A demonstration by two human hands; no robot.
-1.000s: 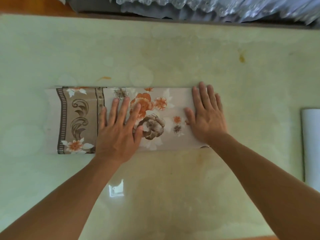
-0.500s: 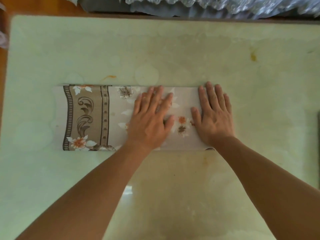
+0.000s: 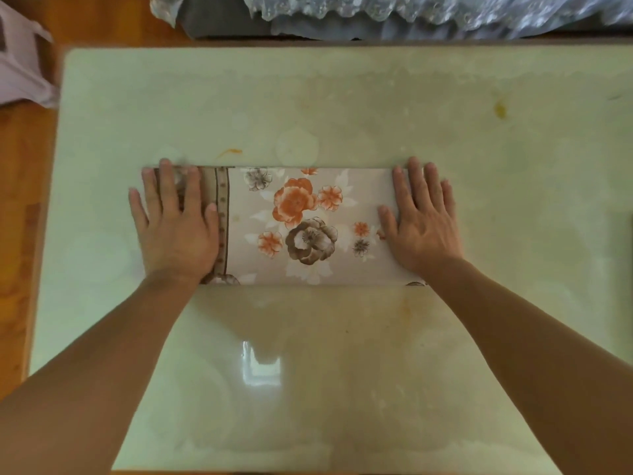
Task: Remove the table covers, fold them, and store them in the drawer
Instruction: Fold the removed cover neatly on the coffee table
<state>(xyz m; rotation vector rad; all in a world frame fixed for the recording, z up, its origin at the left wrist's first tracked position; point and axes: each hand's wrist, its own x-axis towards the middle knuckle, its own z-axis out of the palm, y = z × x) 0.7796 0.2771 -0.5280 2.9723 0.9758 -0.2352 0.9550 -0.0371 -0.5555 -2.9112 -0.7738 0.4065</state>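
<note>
A folded table cover (image 3: 301,228), grey with orange and brown flowers and a brown patterned border, lies as a long flat strip across the middle of the glossy pale green table (image 3: 342,97). My left hand (image 3: 176,224) lies flat with straight fingers on the cover's left end, hiding most of the border. My right hand (image 3: 423,221) presses flat on the right end, fingers spread and pointing away from me. Both palms are down and nothing is gripped.
Wooden floor shows along the table's left side, with a pale pink object (image 3: 24,70) at the top left. Beyond the far edge are a grey cushion (image 3: 222,22) and lace fabric (image 3: 428,12). A dark strip (image 3: 628,255) sits at the right border.
My left hand slid right toward the middle, then swept back left to the cover's left end. My right hand stayed on the right end. The view shifted slightly, showing more of the table's left side.
</note>
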